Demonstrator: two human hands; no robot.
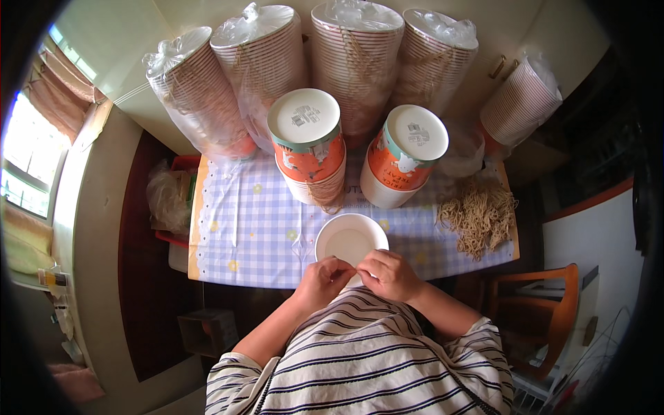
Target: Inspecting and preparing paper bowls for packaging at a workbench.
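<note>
Head view, looking down. The left hand (320, 280) and right hand (388, 274) meet at the near rim of a white paper bowl (350, 238), which stands upright, mouth up, on the table (242, 235) near its front edge, directly ahead of the person's striped shirt (366, 360). The fingers of both hands are curled and pinched together at the bowl's near rim; what they have hold of is too small to tell, and it cannot be said whether they grip the rim itself or something thin held against it.

The table carries a blue-and-white checked cloth. Behind the bowl stand two stacks of orange printed paper bowls, bottoms up: one stack (308, 145) left of centre, the other (403, 155) right of centre, close together. Along the back, four tall stacks of bowls wrapped in clear plastic (263, 62) lean against the wall; a fifth wrapped stack (519, 104) sits at far right. A heap of tan string (478, 216) lies on the table's right end. An orange wooden chair (546, 311) stands to the right, off the table.
</note>
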